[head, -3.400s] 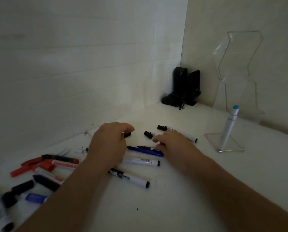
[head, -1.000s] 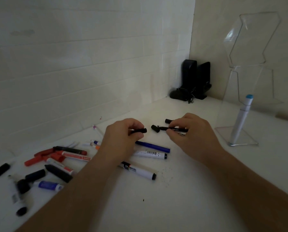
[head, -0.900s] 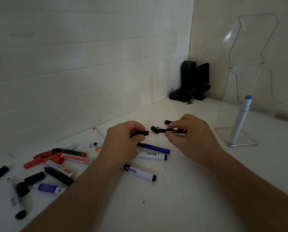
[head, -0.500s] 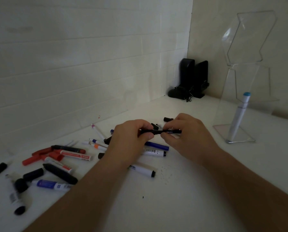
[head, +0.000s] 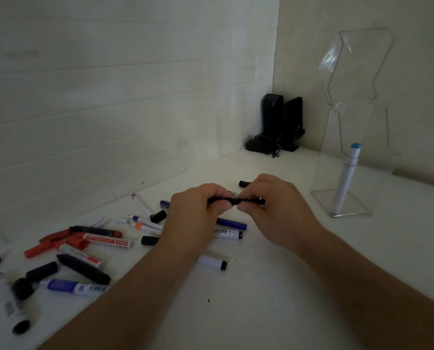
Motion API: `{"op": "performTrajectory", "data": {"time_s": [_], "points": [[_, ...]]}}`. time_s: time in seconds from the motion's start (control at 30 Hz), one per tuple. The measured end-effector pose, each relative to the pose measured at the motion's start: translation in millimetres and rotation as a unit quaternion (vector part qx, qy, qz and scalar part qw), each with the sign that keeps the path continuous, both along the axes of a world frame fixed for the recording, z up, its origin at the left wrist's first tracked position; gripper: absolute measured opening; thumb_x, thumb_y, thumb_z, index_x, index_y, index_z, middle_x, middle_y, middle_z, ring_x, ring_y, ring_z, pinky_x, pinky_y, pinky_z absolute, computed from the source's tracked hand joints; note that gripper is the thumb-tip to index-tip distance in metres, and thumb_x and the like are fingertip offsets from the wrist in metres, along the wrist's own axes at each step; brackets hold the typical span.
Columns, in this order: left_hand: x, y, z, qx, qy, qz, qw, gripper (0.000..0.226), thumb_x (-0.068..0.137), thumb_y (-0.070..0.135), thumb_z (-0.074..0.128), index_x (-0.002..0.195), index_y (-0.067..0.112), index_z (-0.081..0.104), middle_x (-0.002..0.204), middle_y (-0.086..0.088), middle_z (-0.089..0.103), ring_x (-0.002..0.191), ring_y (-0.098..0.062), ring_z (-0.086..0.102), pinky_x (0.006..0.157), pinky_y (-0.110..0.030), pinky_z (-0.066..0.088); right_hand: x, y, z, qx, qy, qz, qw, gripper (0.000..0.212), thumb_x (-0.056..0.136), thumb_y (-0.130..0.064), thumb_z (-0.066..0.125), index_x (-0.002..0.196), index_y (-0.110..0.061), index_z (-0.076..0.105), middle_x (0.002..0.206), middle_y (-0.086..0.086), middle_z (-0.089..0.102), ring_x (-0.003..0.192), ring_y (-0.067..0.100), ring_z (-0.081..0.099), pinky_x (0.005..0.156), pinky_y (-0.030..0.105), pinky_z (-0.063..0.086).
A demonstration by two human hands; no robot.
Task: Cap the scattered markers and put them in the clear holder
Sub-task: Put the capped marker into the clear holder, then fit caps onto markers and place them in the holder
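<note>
My left hand (head: 197, 214) and my right hand (head: 277, 207) meet above the white table, each pinching one end of a thin black marker (head: 236, 200) held level between them. The left fingers cover its cap end. A tall clear holder (head: 347, 157) stands at the right with one white marker with a light blue cap (head: 347, 178) leaning inside it. Several markers lie under and left of my hands, among them a blue one (head: 232, 223) and a white one with a black cap (head: 213, 261).
Red, black and blue markers and loose caps (head: 84, 245) are scattered at the left. A loose black cap (head: 158, 215) lies near thin white pens. Two black speakers (head: 281, 123) stand in the corner. White tiled walls close the back and right.
My hands lifted a cap and a thin black marker off the table, brought them together and pushed them into one piece. The view shifted slightly.
</note>
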State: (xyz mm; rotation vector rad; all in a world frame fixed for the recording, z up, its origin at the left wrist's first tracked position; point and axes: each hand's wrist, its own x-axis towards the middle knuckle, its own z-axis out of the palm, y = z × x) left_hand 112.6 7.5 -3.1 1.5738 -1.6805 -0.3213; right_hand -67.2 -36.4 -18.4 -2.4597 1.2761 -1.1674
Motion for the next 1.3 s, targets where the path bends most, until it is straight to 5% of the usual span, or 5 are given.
{"op": "performTrajectory", "data": {"time_s": [0.4,0.57,0.67,1.1,1.3], "points": [[-28,27,13,-0.106,0.172,-0.104,0.974,0.031,0.089,0.027,0.075,0.114,0.041,0.062,0.097,0.028,0.072,0.092,0.007,0.067,0.079,-0.005,0.048,-39,47,67,-0.078,0.147,-0.01,0.986,0.017,0.1,-0.025,0.06,0.113,-0.03,0.07,0.09,-0.012,0.061,0.087,0.013,0.047,0.077,0.03,0.041],[-34,28,3,-0.145,-0.018,-0.143,0.979,0.036,0.095,0.027,0.067,0.128,0.038,0.059,0.115,0.036,0.058,0.105,0.016,0.053,0.089,-0.009,0.041,-105,45,107,-0.095,-0.139,-0.129,0.977,0.021,0.098,-0.018,0.064,0.103,-0.038,0.061,0.086,-0.026,0.061,0.081,-0.006,0.058,0.07,0.008,0.042],[-34,20,-14,-0.166,-0.105,-0.165,0.967,0.03,0.092,0.024,0.069,0.12,0.035,0.066,0.121,0.024,0.061,0.115,0.006,0.051,0.1,-0.024,0.042,-136,31,112,-0.098,-0.23,-0.187,0.95,0.023,0.096,-0.019,0.064,0.101,-0.04,0.058,0.093,-0.028,0.065,0.086,0.002,0.065,0.078,0.026,0.055],[-25,12,-32,-0.129,-0.117,-0.191,0.966,0.025,0.088,0.032,0.069,0.111,0.043,0.068,0.115,0.026,0.061,0.112,-0.006,0.056,0.096,-0.026,0.042,-135,-3,79,-0.048,0.09,-0.301,0.948,0.026,0.099,-0.025,0.054,0.125,-0.027,0.05,0.094,0.001,0.073,0.082,0.026,0.059,0.072,0.038,0.052],[6,7,-21,-0.152,-0.136,-0.148,0.968,0.021,0.087,0.021,0.071,0.102,0.037,0.074,0.106,0.02,0.068,0.103,-0.007,0.059,0.093,-0.03,0.047,-125,5,80,-0.146,-0.001,-0.289,0.946,0.03,0.097,-0.002,0.045,0.117,-0.015,0.064,0.105,0.005,0.066,0.096,0.026,0.06,0.083,0.034,0.047]]}}
